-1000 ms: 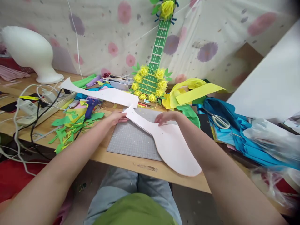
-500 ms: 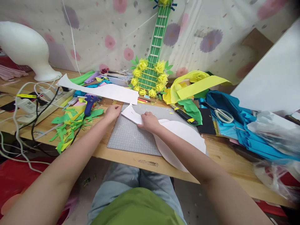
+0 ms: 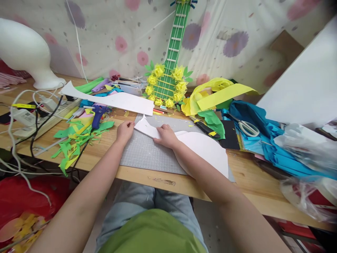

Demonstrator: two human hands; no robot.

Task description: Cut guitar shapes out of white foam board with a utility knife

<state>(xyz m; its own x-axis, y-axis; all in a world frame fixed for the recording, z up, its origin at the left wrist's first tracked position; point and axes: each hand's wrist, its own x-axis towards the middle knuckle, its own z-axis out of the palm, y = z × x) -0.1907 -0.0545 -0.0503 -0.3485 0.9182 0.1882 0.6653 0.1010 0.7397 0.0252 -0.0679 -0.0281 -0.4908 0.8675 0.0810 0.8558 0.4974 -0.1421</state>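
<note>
A cut piece of white board (image 3: 207,149), wide and rounded at its right end and narrow with a pointed tip at its left, lies on the grey gridded cutting mat (image 3: 142,151). My right hand (image 3: 165,136) is closed on its narrow part, thumb along the near edge and fingers on top. Just left of the tip is my left hand (image 3: 124,132), with curled fingers pinched together. Whatever they hold, if anything, is too small or hidden to make out. My right forearm covers part of the board's near edge. Beyond the mat rests a long white board offcut (image 3: 113,102).
A purple glue gun (image 3: 98,116) and green and yellow paper scraps (image 3: 70,146) lie left. A flower-trimmed green guitar model (image 3: 168,77) stands behind. On the right are a utility knife (image 3: 206,129), scissors (image 3: 249,128) and blue paper (image 3: 279,154). Cables (image 3: 34,137) cross the left side.
My left hand has come down slightly and closer to the board's tip. The board's wide end has shifted, with less showing over the table's front edge. My right hand keeps its hold.
</note>
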